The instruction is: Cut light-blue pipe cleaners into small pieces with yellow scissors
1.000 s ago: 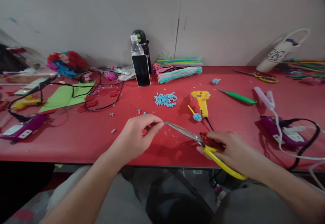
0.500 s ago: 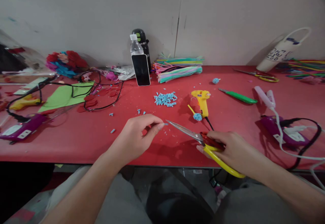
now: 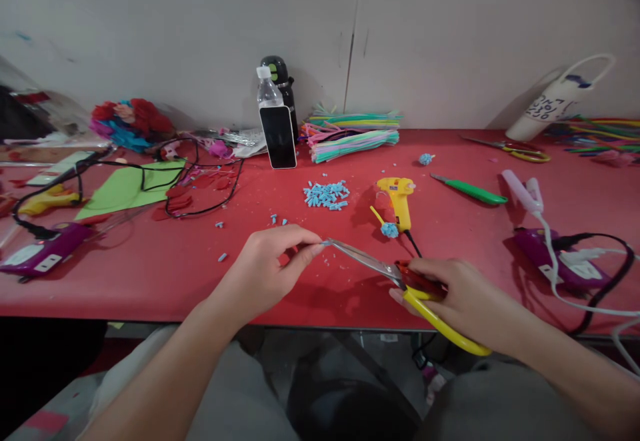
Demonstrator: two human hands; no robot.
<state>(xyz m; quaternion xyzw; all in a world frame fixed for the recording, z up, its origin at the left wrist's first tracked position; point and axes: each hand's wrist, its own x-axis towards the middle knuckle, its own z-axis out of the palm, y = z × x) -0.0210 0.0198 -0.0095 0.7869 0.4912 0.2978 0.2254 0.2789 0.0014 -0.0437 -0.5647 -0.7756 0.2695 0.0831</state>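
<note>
A pale wall is seen behind a long red table (image 3: 150,264), which is strewn with craft materials. At its near edge the left grip (image 3: 265,268) is closed in a pinch: a tiny blue piece (image 3: 325,243) is held between thumb and forefinger, just above the table. The right grip (image 3: 450,294) is closed around the yellow and red handles of the scissors (image 3: 373,262), whose blades are pointed leftward and upward so that the tips are met by the pinched piece. Whether the blades are parted cannot be told.

A few stray blue bits are scattered on the table just beyond the left grip, and farther back a small pile of blue cut pieces (image 3: 326,195) is gathered. Just beyond the scissors a blue pompom on a yellow stem (image 3: 389,230) is laid beside a yellow glue gun (image 3: 397,198). A green-handled tool (image 3: 470,191) is placed to the right of the gun, and a purple power strip (image 3: 550,254) with cables is found near the right forearm. Against the wall a phone (image 3: 279,138) is propped on a water bottle (image 3: 269,91), with a bundle of pastel pipe cleaners (image 3: 355,138) stacked beside it. Green paper (image 3: 130,188) under black cable is spread at the left.
</note>
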